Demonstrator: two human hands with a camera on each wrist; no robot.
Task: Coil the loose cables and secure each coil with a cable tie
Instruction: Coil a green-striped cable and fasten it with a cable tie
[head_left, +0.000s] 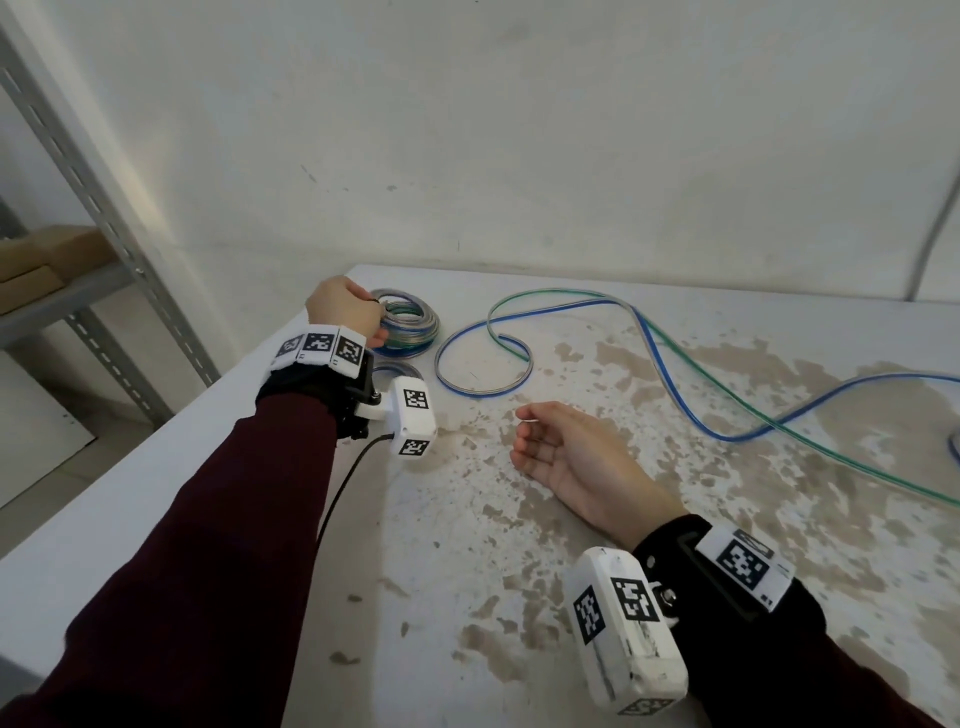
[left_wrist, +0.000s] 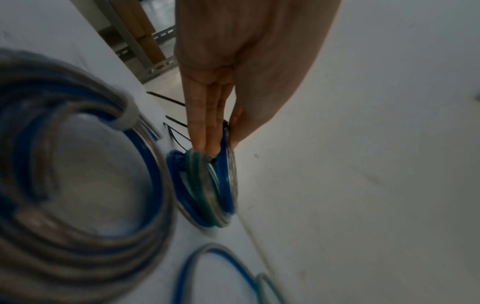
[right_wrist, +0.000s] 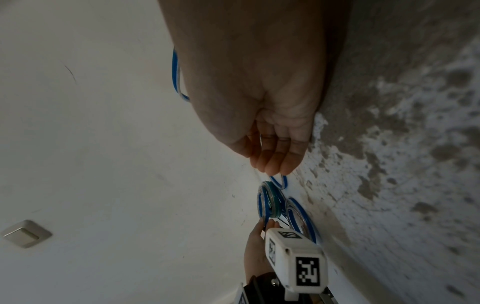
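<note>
Left hand (head_left: 340, 312) pinches the blue-green coiled cable bundle (head_left: 410, 325) at the counter's (head_left: 675, 519) far-left corner; right hand (head_left: 566, 457) idle, fingers relaxed, empty. Risk: the coil springs loose if that pinch slackens before tying.

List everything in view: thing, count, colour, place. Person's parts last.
coiled cable: 1, blue, green and clear, far left corner of the table, held up on edge
second coil: 1, blue and clear, flat on the table just nearer than the first, partly hidden by the left wrist in the head view
loose cable: blue, green and clear strands; count unclear; looping from table centre off to the right
cable ties: black, several, count unclear, near the table's left edge beside the held coil
table: 1, white with brown worn patches
metal shelf: 1, grey, left of the table, cardboard boxes on it
wall switch: 1, white, on the wall
left hand: fingers pinch the coiled cable's rim
right hand: palm up, holds nothing
</note>
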